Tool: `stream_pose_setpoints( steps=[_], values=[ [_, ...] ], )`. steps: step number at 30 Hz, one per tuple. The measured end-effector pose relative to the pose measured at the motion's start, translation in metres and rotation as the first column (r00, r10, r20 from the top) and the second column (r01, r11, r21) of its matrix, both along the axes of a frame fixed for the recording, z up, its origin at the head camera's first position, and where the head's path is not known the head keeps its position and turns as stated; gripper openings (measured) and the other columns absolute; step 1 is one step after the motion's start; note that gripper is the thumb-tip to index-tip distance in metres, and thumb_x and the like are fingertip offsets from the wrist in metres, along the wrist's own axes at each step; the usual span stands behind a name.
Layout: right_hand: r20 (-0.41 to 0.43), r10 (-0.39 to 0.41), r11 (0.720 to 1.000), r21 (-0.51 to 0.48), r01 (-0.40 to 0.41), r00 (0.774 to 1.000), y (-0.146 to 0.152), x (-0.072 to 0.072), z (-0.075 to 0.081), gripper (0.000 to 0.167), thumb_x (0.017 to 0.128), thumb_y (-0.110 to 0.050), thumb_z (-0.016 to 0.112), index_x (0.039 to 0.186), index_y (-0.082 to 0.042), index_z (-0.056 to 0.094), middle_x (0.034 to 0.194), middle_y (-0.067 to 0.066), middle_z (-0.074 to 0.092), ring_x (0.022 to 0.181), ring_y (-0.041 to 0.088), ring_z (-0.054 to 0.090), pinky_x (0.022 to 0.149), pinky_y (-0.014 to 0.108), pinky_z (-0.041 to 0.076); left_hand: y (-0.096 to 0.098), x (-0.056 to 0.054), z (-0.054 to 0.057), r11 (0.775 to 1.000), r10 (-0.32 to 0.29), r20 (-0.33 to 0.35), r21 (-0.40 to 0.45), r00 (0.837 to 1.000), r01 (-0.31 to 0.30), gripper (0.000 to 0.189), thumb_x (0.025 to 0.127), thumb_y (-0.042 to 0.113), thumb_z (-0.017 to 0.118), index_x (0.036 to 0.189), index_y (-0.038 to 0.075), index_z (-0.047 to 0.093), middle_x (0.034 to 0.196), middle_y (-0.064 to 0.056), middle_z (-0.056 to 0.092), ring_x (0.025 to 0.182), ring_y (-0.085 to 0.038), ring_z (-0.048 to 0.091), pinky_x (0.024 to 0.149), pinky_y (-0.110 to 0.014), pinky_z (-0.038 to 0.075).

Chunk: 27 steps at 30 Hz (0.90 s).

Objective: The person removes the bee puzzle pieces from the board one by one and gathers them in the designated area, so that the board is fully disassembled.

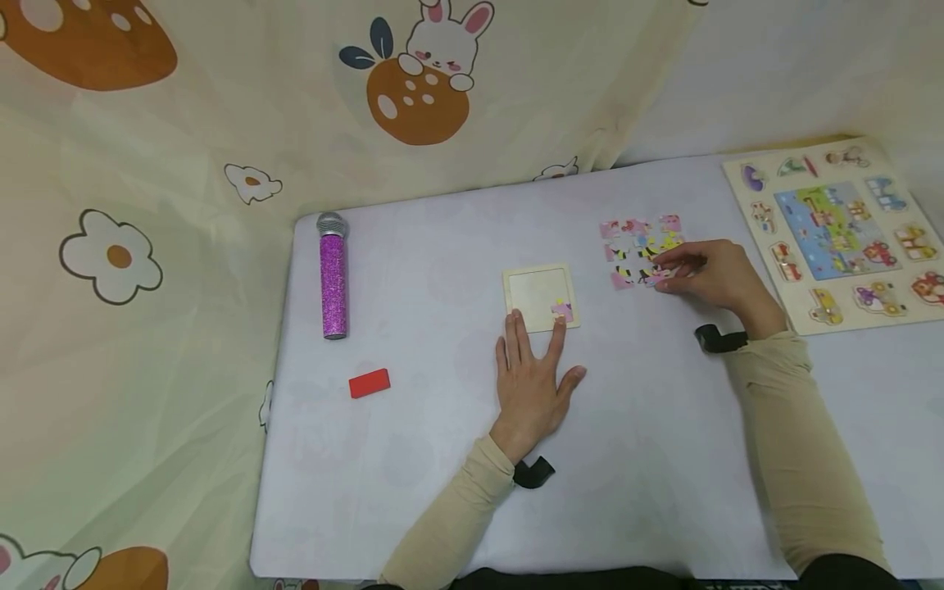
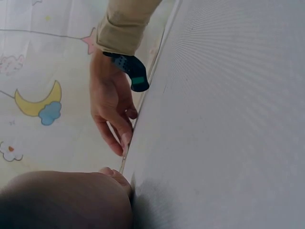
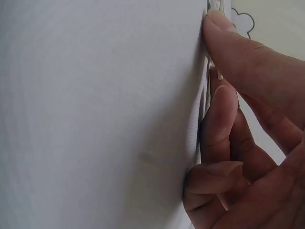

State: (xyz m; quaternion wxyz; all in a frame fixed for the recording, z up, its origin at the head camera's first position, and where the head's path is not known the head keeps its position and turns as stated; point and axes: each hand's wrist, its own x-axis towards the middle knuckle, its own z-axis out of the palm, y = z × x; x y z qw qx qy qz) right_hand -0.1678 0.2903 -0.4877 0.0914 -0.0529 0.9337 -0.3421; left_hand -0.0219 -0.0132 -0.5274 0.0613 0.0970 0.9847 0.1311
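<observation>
A small square puzzle tray [image 1: 519,287] with a pale rim lies mid-table. One pink puzzle piece [image 1: 562,310] sits in its lower right corner. My left hand [image 1: 529,393] lies flat with fingers spread, fingertips touching the tray's near edge. To the right, several colourful puzzle pieces [image 1: 622,280] form a loose cluster. Over its near right side, my right hand [image 1: 711,274] pinches a puzzle piece between thumb and fingers; most of that piece is hidden. In the right wrist view, the thumb [image 3: 252,57] and curled fingers are close to the tabletop.
A large picture board [image 1: 763,176] with vehicle shapes lies at the right. On the left are a glittery purple microphone [image 1: 334,283] and a red block [image 1: 369,383]. A patterned curtain [image 1: 184,246] hangs along the table's back and left edges.
</observation>
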Motion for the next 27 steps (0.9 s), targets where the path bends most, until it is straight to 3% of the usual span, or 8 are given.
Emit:
stream_pose_setpoints(
  steps=[13,23,27],
  values=[
    [-0.008,-0.005,1.000,0.014,0.005,1.000,0.004,-0.001,-0.003,0.043,0.083,-0.031,0.094,0.118,-0.010,0.080,0.091,0.010,0.075,0.073,0.001,0.055,0.067,0.022,0.038,0.000,0.000,0.000,1.000,-0.002,0.012,0.016,1.000,0.002,0.075,0.108,0.067,0.036,0.172,0.032,0.016,0.175,-0.030,-0.005,0.165,-0.042,-0.009,0.131,-0.061,0.012],
    [0.006,-0.023,1.000,-0.008,0.023,1.000,0.003,0.001,0.003,0.045,0.083,-0.032,0.094,0.118,-0.009,0.080,0.097,0.012,0.075,0.075,-0.001,0.056,0.067,0.020,0.039,-0.001,0.000,-0.001,1.000,-0.004,-0.002,0.024,1.000,0.004,0.076,0.107,0.067,0.035,0.172,0.032,0.016,0.175,-0.030,-0.005,0.165,-0.043,-0.009,0.130,-0.061,0.011],
    [0.017,-0.041,0.999,-0.031,0.041,0.999,-0.003,0.004,0.008,0.046,0.083,-0.035,0.093,0.119,-0.010,0.080,0.098,0.011,0.074,0.078,0.005,0.056,0.067,0.022,0.039,-0.001,0.001,0.000,1.000,-0.001,0.004,0.024,1.000,0.001,0.076,0.107,0.067,0.035,0.172,0.033,0.015,0.175,-0.029,-0.006,0.165,-0.042,-0.009,0.131,-0.061,0.011]
  ],
)
